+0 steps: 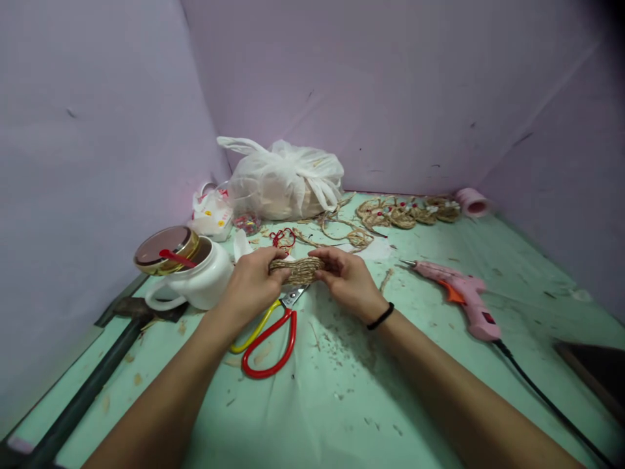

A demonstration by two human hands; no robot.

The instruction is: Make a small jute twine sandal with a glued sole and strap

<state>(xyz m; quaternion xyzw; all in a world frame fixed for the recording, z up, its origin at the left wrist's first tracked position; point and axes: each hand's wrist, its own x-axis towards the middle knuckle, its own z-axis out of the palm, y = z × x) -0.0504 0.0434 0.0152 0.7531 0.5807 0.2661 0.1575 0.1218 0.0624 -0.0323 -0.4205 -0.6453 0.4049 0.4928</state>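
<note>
Between my two hands is a flat bundle of brown jute twine (299, 271), its strands running side by side. My left hand (257, 279) pinches its left end between thumb and fingers. The right end is pinched by my right hand (349, 280), which has a black band at the wrist. Just below the bundle lie scissors (269, 352) with one red and one yellow handle, their blades partly hidden under the twine. Behind my hands, loose jute twine (359, 238) and a small red cord (283, 238) rest on the table.
A pink glue gun (461, 290) with a black cord lies to the right. At left are a white mug (212, 277), a gold-rimmed lid (166, 249) and a hammer (114, 355). Behind stand a white plastic bag (288, 179), decorated twine pieces (403, 213) and a pink roll (473, 203).
</note>
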